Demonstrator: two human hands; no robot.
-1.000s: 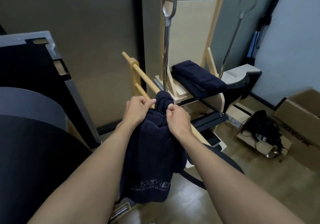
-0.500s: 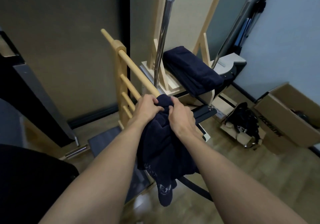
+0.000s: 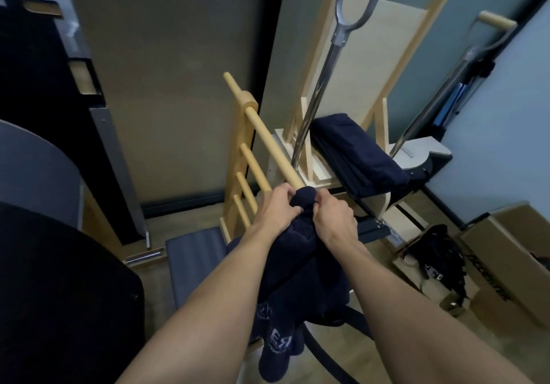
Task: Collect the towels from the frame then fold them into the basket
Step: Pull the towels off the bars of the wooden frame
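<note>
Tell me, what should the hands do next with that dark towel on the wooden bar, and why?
Probably lift the towel up and back, off the wooden bar. The left hand and right hand both grip its bunched top where it drapes over the bar, and the rest hangs loose below, so it seems ready to come free.

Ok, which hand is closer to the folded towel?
Right. The right hand grips the hanging towel in front of the folded towel; the left hand is farther left.

towel [image 3: 300, 252]: navy, pale lettering
frame [image 3: 238, 157]: pale wood
folded towel [image 3: 357, 151] behind frame: plain navy
box [image 3: 506, 258] right of frame: brown
</note>
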